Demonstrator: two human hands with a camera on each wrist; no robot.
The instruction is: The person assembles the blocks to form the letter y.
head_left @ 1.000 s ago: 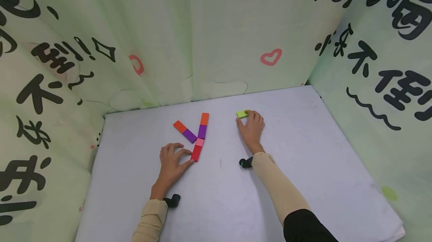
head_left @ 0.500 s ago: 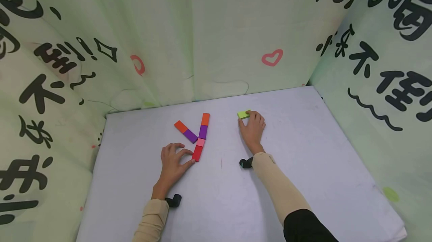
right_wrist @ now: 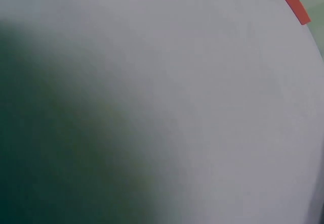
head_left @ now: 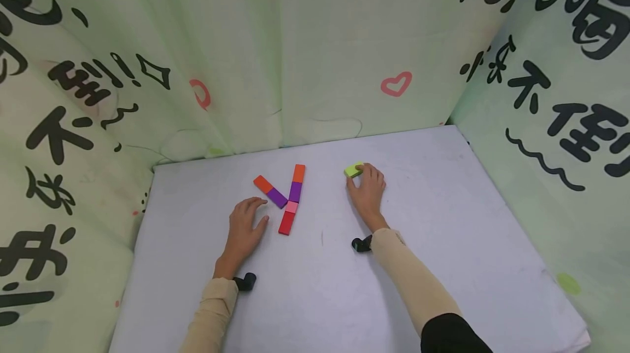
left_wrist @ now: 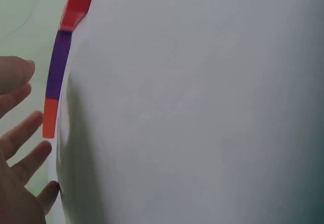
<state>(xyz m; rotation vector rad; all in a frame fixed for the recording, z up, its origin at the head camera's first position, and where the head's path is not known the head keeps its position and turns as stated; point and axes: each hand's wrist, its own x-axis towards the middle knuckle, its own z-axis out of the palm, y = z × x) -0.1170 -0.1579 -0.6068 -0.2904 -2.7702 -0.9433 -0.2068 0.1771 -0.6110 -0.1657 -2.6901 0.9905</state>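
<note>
From the head view, the right hand (head_left: 366, 191) lies on the pale worktop (head_left: 443, 243) with its fingertips pinching a small lime-green block (head_left: 353, 169), which is tipped up slightly at the hand's far end. The left hand (head_left: 243, 230) rests flat with fingers relaxed and spread, holding nothing, just beside a straight row of blocks (head_left: 292, 200) running orange, purple, pink, red. A shorter orange-and-purple strip (head_left: 270, 191) lies slanted against that row, making a Y shape.

The left wrist view shows spread fingertips (left_wrist: 23, 133) near a thin line of orange, purple and red blocks (left_wrist: 58, 72).

The right wrist view is mostly blurred worktop; an orange and purple block end (right_wrist: 292, 1) shows at the top corner.
</note>
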